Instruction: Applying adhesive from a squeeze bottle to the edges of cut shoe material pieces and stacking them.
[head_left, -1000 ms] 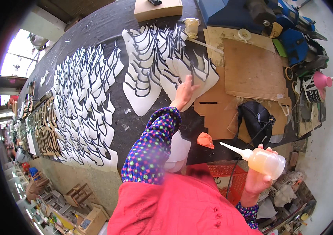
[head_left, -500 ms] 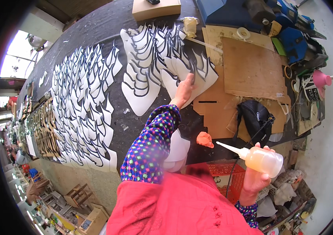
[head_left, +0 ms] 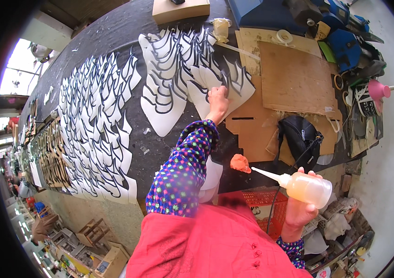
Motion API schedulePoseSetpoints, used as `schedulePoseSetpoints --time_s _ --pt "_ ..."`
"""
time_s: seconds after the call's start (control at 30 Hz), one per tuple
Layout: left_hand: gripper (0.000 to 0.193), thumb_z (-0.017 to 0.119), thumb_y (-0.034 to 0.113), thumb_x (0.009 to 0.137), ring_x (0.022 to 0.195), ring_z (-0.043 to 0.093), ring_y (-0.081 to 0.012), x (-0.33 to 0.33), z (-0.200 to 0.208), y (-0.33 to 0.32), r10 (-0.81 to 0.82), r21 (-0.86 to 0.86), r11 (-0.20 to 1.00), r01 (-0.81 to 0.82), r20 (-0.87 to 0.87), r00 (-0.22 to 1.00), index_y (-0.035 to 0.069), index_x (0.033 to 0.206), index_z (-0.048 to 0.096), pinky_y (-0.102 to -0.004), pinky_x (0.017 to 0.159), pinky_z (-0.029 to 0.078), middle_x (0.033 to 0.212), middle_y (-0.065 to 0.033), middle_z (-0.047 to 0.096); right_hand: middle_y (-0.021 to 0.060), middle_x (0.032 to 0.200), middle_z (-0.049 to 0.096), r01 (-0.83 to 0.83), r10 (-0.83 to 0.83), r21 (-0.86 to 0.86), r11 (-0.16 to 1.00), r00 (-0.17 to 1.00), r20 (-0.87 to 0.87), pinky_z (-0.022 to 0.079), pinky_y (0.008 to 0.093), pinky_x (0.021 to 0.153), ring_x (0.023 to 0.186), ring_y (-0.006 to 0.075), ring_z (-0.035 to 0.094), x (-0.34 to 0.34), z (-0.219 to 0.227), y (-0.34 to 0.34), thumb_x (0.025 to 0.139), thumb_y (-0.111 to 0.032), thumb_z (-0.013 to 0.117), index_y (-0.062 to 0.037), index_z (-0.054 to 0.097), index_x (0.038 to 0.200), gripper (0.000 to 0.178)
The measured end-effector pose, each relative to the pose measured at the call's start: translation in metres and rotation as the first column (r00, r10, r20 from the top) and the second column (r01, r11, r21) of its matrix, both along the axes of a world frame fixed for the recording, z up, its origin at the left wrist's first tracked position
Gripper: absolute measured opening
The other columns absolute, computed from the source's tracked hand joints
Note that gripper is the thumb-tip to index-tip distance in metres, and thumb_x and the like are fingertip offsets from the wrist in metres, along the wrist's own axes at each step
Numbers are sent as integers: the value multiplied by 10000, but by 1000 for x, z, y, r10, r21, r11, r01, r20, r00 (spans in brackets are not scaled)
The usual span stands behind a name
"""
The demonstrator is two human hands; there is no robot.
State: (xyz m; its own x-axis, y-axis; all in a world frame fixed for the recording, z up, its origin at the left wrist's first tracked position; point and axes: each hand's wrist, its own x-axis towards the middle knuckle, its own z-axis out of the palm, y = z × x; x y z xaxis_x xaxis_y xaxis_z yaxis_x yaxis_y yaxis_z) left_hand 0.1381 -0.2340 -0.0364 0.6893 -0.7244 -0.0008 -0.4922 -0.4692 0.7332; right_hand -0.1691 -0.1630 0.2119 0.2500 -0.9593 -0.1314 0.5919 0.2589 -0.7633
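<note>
Across the black-topped bench stretches the left arm, left hand curled down on fanned cut pieces, whether pinching I cannot tell; the right hand wraps a squeeze bottle near the edge; more pieces spread leftward, cardboard rightward; the cut pieces are white, dark-edged, pointed; the bottle is translucent, long-nozzled.

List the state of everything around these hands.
Left hand, fingers curled at the black-edged white pieces; grip unclear
Right hand, closed around the squeeze bottle
Squeeze bottle, held nearly sideways, spout on, liquid inside
Black-edged white pieces, overlapping, fanned out
Orange lump, crumpled
Black bag, lying on brown cardboard, zip unclear
Brown cardboard, flat
</note>
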Motion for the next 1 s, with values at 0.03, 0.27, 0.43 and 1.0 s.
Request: schedulePoseSetpoints --time_s 0.03,0.27,0.43,1.0 --pt "330 748 70 609 913 486 -341 0 1 -1 -20 31 999 22 -57 998 68 876 554 -419 777 393 927 -141 553 102 1229 484 0 0 -1 1000 1000 -1 316 461 1025 1189 352 425 -1 0 0 570 -206 762 -79 407 1244 772" --pt "315 765 61 570 950 497 -337 -7 1 -2 65 -122 991 -57 66 996 54 819 572 -422 792 406 995 -128 573 100 1215 483 11 -11 26 1000 1000 -8 321 458 1023 1185 348 428 -2 -1 0 560 -202 749 -77 410 1235 766" --pt "341 772 59 552 909 542 -330 1 -6 -9 41 -25 999 -42 -49 998 53 846 601 -383 795 434 956 -156 585 100 1209 483 14 -14 33 999 1000 -2 325 456 1019 1182 346 431 -3 -3 1 557 -203 740 -75 411 1231 761" --pt "257 709 13 651 805 572 -255 1 5 -14 -69 -315 949 9 -181 981 -5 849 546 -297 746 444 874 -126 606 101 1215 492 -21 22 40 999 1000 -8 318 455 1024 1182 347 432 8 -3 4 559 -191 742 -69 417 1231 757"
